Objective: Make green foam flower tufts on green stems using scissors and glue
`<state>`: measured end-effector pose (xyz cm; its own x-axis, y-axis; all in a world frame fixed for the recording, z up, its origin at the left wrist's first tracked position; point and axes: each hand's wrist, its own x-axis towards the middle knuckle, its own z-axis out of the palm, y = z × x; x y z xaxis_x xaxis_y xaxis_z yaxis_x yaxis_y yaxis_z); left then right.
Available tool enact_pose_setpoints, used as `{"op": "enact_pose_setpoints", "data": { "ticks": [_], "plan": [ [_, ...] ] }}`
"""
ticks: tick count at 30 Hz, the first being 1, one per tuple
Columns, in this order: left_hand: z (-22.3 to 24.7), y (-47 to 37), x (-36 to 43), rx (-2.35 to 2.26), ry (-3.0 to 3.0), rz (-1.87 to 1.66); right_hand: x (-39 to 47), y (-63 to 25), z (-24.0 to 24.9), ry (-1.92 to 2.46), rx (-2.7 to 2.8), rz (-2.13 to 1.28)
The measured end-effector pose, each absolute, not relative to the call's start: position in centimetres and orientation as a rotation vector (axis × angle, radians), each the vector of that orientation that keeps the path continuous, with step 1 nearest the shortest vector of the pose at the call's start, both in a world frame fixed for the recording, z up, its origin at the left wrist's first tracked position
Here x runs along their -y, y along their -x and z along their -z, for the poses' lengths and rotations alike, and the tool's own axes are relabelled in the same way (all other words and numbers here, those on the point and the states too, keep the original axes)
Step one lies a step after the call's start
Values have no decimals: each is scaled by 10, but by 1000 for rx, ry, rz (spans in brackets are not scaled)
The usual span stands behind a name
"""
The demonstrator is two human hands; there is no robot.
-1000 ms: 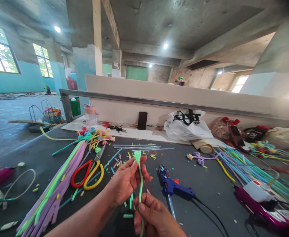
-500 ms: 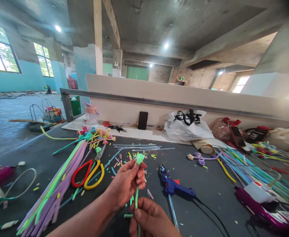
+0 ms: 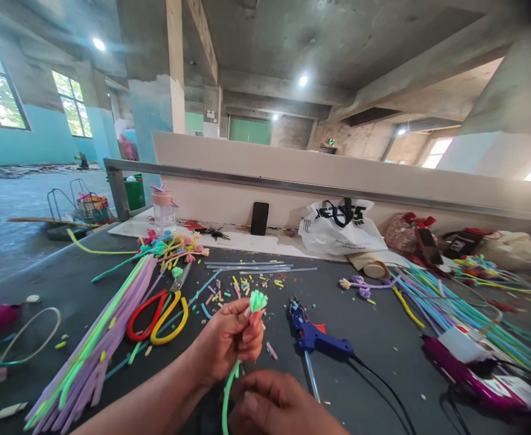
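Note:
My left hand (image 3: 235, 338) is closed around a light green pipe-cleaner flower (image 3: 258, 300), whose looped fuzzy head stands up above the thumb and finger. Its green stem (image 3: 227, 396) comes out below the hand and curves down to the lower edge. Beside that stem is my right hand (image 3: 283, 402), fingers curled and thumb close to the index finger; what they pinch, if anything, is hidden. To the left lie scissors (image 3: 170, 326) with one red and one yellow handle. A blue hot glue gun (image 3: 319, 341) rests on the right, a clear glue stick (image 3: 311, 374) beneath it.
A bundle of purple and green pipe cleaners (image 3: 97, 344) lies left, finished-looking small flowers (image 3: 174, 241) behind it. Cut scraps (image 3: 220, 293) and clear glue sticks (image 3: 247, 266) are scattered mid-table. A phone (image 3: 260, 218), white bag (image 3: 342, 226) and blue pipe cleaners (image 3: 432, 302) stand farther off.
The flower head has turned toward me and its loops look fuller. Its stem now bends left, out from between my right thumb and finger. The whole view has shifted slightly.

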<state>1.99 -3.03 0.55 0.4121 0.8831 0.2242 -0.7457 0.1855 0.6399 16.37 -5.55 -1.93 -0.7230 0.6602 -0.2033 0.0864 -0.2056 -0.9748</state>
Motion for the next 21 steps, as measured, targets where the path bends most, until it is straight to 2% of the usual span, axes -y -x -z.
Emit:
{"op": "enact_pose_setpoints", "data": {
  "ticks": [3, 6, 13, 21],
  "plan": [
    [-2, -20, 31, -191, -850, -1054, 47, -183, 1, 974, 1757, -1560],
    [1, -23, 35, -229, -932, -926, 44, -197, -11, 881, 1726, -1221],
    [5, -29, 39, -344, -1026, -706, 53, -203, -30, 726, 1951, -921],
    [0, -31, 38, -579, -1169, -752, 38, -210, -32, 849, 2054, -741]
  ]
}}
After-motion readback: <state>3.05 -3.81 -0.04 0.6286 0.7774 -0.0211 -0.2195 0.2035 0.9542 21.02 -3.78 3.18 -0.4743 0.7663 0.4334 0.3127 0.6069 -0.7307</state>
